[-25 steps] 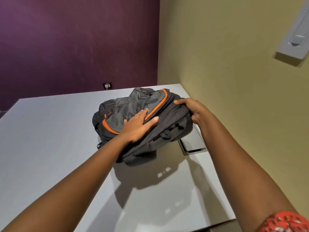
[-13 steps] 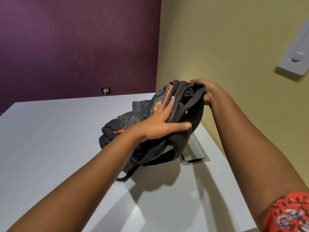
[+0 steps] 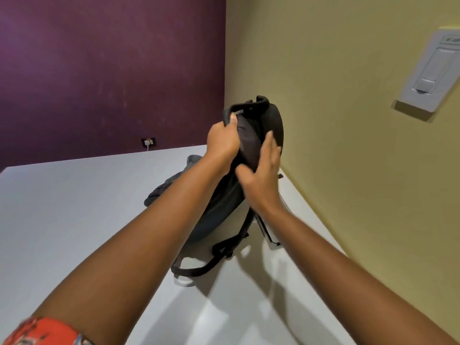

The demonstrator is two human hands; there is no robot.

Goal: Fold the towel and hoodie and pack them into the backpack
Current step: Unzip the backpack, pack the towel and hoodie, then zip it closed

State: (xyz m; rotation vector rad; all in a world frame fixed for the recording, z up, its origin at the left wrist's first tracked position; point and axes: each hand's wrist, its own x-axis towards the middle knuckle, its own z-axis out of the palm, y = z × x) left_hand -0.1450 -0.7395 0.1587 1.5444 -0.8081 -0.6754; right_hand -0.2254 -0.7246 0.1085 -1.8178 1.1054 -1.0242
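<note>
The dark grey backpack (image 3: 263,125) stands nearly upright on the white table (image 3: 62,207), its back panel and shoulder straps facing me. My left hand (image 3: 221,143) grips the upper left edge of the pack near the top handle. My right hand (image 3: 261,178) lies against the back panel with fingers spread and straight. One strap trails onto the table in front. No towel or hoodie shows in this view; the pack's front side is hidden.
A flat silver panel (image 3: 271,232) lies on the table beside the pack, close to the yellow wall (image 3: 348,170) on the right. A purple wall with a socket (image 3: 148,142) closes the far side. A switch plate (image 3: 430,73) hangs on the yellow wall.
The backpack went from lying flat to standing upright, turned so its back faces me. My left hand moved from pressing its front to gripping the top; my right hand let go and now rests flat.
</note>
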